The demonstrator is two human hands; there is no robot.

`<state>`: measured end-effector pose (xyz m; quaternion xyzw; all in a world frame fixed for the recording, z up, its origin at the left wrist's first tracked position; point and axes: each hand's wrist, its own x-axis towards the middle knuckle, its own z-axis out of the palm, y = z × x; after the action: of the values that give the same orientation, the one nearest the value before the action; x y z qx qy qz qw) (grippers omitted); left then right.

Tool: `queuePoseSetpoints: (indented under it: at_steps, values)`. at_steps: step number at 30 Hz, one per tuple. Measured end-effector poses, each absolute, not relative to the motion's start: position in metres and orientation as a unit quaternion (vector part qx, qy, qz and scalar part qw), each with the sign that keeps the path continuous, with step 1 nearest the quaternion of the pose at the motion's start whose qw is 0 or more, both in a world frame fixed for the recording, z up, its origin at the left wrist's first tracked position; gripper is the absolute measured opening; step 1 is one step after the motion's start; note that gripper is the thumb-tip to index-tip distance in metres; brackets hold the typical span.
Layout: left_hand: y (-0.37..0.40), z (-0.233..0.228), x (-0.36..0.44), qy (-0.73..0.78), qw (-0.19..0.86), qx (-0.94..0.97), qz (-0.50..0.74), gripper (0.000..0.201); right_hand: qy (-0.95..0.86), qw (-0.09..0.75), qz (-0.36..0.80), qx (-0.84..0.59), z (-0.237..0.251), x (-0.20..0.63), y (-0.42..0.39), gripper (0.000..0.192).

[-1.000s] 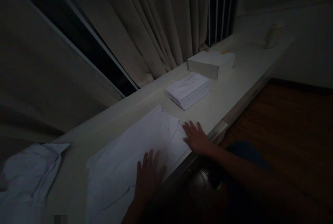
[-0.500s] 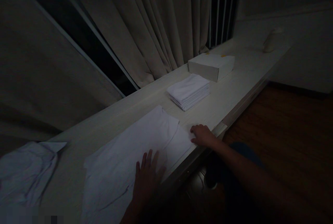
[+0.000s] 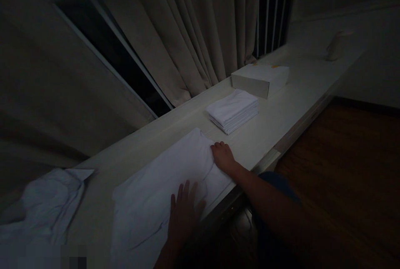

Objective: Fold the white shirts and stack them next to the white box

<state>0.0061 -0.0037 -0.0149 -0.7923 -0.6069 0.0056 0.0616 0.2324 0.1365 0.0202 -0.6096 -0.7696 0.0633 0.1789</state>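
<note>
Laying a palm on the white cloth (image 3: 156,181), the person's left-hand grip (image 3: 184,210) is spread, fingers fanned, near the front edge of the surface (image 3: 275,115). Right-hand grip (image 3: 223,156) has its fingers curled in at the cloth's far-right end; can't tell whether fabric is pinched or just touched, as the knuckles hide the fingertips. Cloth itself lies flat on the surface, directly under and left of both, long side running roughly along the front edge, with overlapping layers at the right end and a crease near the left palm. Just past that end: a squared-off folded stack (image 3: 233,106) of white fabric, several layers high, apart from the cloth. Behind it, a white box (image 3: 262,79) with yellow bits on top; well beyond, a pale object (image 3: 335,48), too dim to identify. At far left, a rumpled white pile (image 3: 53,202) sits apart from the cloth, partly out of view. Progress, as a judgement: the stack looks finished, the cloth in hand looks partway, flattened and layered but far wider than the stack, and the rumpled pile looks untouched. Piece count left: can't tell. Curtains (image 3: 187,31) line the back.
</note>
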Motion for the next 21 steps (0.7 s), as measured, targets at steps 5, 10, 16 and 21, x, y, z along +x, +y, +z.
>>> queuePoseSetpoints:
  at_steps: [5, 10, 16, 21]
  values:
    - [-0.004, -0.013, 0.008, -0.609, 0.059, -0.791, 0.004, 0.062, -0.748, 0.232, 0.096, -0.615, 0.014, 0.231, 0.144, 0.026]
    - [-0.004, -0.013, 0.008, -0.611, 0.056, -0.79, 0.003, 0.062, -0.674, 0.374, 0.238, -0.591, 0.012, 0.224, 0.153, 0.034]
    - [-0.004, -0.013, 0.007, -0.609, 0.054, -0.792, 0.003, 0.062, -0.546, 0.404, 0.36, -0.639, 0.005, 0.22, 0.168, 0.023]
    - [-0.004, -0.014, 0.006, -0.608, 0.053, -0.792, 0.0, 0.062, -0.524, 0.385, 0.346, -0.677, 0.002, 0.224, 0.173, 0.033]
